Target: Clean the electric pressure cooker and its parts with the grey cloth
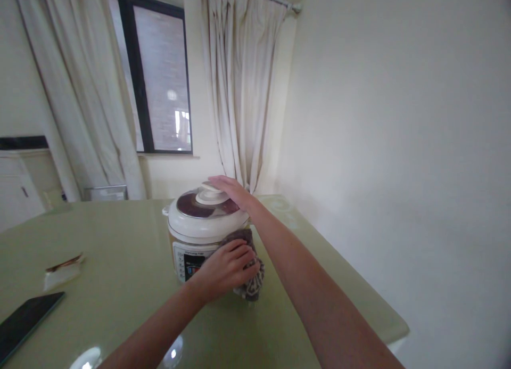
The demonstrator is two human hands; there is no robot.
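A white electric pressure cooker with a brown lid top and a front button panel stands on the table. My left hand is closed on a dark patterned cloth, which it presses against the right part of the cooker's front. Part of the panel is hidden behind this hand. On top of the cooker, my right hand lies with its fingers stretched out flat over the pale lid knob. Its thumb is out of sight.
The greenish, glossy table ends at a rounded corner on the right, beside a white wall. At the left lie a dark flat device and a small white packet with a brown edge. Curtains and a window are behind.
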